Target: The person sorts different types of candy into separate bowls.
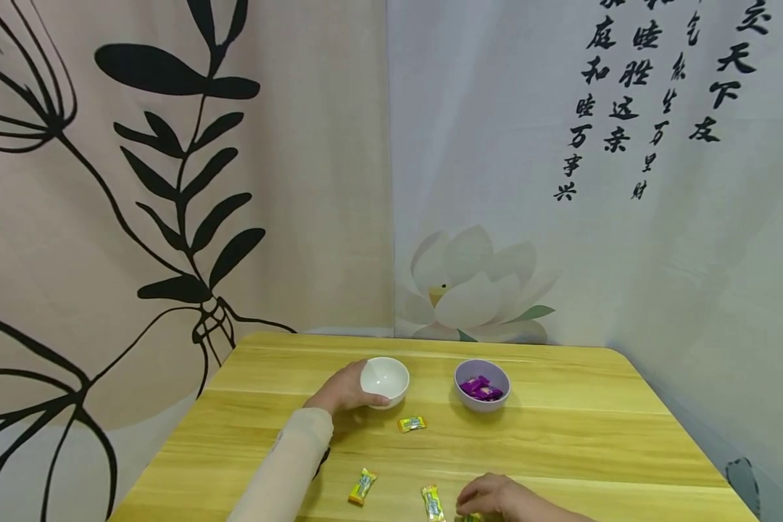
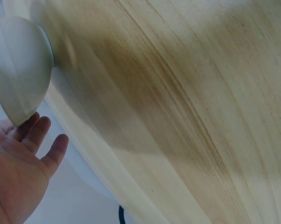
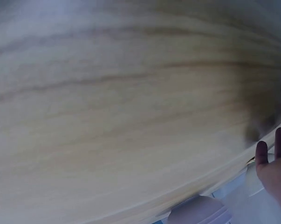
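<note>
My left hand (image 1: 347, 388) grips a white bowl (image 1: 391, 373) from its left side, with the thumb along the front. In the left wrist view, the fingertips of this hand (image 2: 23, 163) meet the rim of the white bowl (image 2: 23, 70). At the near edge of the head view, my right hand (image 1: 499, 497) reaches down over a yellow wrapped candy (image 1: 473, 518), partly covered by the hand. Just left of it lies another yellow candy (image 1: 433, 503). The right wrist view shows the fingers of the right hand (image 3: 275, 165) slightly spread and low over the table.
A lilac bowl (image 1: 466, 395) holding purple wrapped candies (image 1: 481, 388) stands right of the white bowl. One yellow candy (image 1: 412, 423) lies before the bowls and another (image 1: 362, 486) beside the left sleeve. The wooden table (image 1: 600, 435) ends at a printed cloth backdrop.
</note>
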`<state>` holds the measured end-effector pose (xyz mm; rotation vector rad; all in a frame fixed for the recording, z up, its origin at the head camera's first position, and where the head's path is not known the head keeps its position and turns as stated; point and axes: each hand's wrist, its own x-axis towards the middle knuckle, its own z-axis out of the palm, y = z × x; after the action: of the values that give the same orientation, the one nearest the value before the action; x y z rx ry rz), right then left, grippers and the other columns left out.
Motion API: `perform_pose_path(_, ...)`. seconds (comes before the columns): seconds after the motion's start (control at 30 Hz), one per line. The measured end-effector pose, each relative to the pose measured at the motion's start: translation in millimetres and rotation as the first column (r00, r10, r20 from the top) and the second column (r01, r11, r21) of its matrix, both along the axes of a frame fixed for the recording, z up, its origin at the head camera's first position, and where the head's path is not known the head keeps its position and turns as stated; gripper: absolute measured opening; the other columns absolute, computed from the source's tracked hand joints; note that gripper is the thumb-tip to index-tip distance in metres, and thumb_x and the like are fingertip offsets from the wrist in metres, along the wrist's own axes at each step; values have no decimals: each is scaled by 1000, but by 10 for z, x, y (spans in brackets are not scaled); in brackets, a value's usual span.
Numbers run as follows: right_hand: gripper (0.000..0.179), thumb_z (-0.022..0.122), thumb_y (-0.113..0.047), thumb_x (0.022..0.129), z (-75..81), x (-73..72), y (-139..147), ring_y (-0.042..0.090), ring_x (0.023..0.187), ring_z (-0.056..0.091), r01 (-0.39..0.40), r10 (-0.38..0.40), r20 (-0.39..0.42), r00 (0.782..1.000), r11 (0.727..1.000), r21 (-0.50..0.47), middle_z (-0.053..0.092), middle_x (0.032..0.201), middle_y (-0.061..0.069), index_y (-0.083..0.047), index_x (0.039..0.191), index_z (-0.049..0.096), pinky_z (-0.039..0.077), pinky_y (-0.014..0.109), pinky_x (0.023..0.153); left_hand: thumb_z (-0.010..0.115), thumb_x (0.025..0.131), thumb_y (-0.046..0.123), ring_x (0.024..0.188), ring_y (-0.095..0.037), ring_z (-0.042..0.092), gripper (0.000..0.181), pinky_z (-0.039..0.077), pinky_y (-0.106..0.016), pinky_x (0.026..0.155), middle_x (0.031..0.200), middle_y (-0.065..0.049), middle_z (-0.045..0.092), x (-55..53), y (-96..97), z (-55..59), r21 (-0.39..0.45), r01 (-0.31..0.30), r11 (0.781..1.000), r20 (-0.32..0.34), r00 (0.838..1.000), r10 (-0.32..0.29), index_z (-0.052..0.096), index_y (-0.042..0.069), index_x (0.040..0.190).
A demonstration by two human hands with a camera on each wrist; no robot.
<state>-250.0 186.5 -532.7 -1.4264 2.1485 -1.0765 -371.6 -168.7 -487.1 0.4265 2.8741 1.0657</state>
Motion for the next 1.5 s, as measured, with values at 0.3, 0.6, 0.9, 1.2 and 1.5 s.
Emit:
perform_pose_path(0.3,20,64,-28,97,-67,33,4,6,106,58,-75,42,-635,771,997,-26,64,112,-7,-21,114,73,46,21,87,90,70,42,114,-33,56,92,45,-53,97,129,-16,58,-2,-13,13,0,18,1000,-7,1000,-18,48,0,141)
perform_pose_path(0.6,17,65,-30,97,-65,32,-1,4,103,58,-50,21,-637,771,998,-27,65,109,-9,-22,108,74,46,21,84,91,69,43,115,-34,56,93,45,-54,97,129,-16,58,-17,9,11,-7,6,1000,2,1000,-6,49,1,141)
perform_pose_path(0.9,20,64,-30,98,114,-1,-54,5,101,60,77,-58,-498,865,997,16,66,109,-10,-18,112,73,51,25,84,91,69,42,112,-33,58,91,46,-54,96,126,-15,60,-12,-4,5,12,15,1000,12,1000,-15,50,1,139)
perform_pose_path(1.2,20,72,-26,93,331,-163,-336,8,98,63,342,-362,-396,844,932,-122,67,105,-12,-16,110,73,55,34,82,91,69,43,110,-31,58,92,46,-53,95,125,-14,60,-9,-24,-7,9,28,1000,-9,1000,-28,50,1,139)
perform_pose_path(1.5,21,77,-28,88,484,-458,-698,13,89,65,585,-625,-308,717,780,-221,69,95,-8,-12,102,76,56,40,76,91,70,41,109,-30,59,90,47,-52,94,125,-14,61,-8,-19,-6,18,38,999,-5,999,-38,50,0,139)
